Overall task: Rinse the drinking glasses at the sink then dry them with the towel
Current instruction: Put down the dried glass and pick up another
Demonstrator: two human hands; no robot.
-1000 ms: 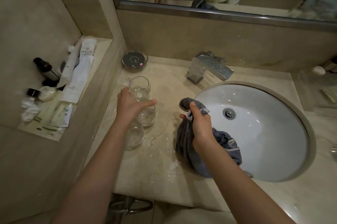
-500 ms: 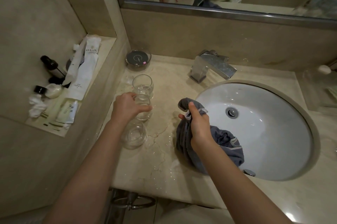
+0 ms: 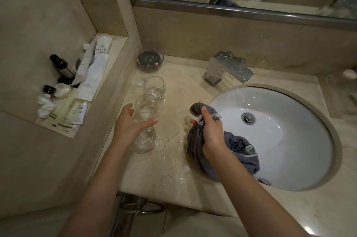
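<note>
Middle glass (image 3: 146, 108) sits in your left hand (image 3: 131, 126), thumb across the near side, fingers round the far side. Grip is loose, grasping the glass low; whether it is lifted clear of the tabletop (image 3: 173, 171) cannot be told from here.

Far glass (image 3: 154, 88) stands upright just behind it, touching or nearly so. Near glass (image 3: 145, 140) stands upright just below your palm, partly hidden by it. All three in a row left of the sink (image 3: 280, 136), all look wet or with a little water in the bottom.

Right hand (image 3: 211, 133) is clenched on the towel (image 3: 195, 146), grey, bunched; its tail hangs over the sink rim into the basin.

Tabletop between glasses and sink is puddled and spattered. Faucet (image 3: 228, 68) behind, not running as far as can be seen.

Risks, as judged:
- Wet glass, light hold: it may slip as you carry it toward the towel.
- Glasses crowded: lifting the middle one may clink or tip a neighbour, the near one most, being under your wrist.
- Wet stone: a glass set down may skate.
- Towel tail in the basin may soak and dry poorly.
</note>
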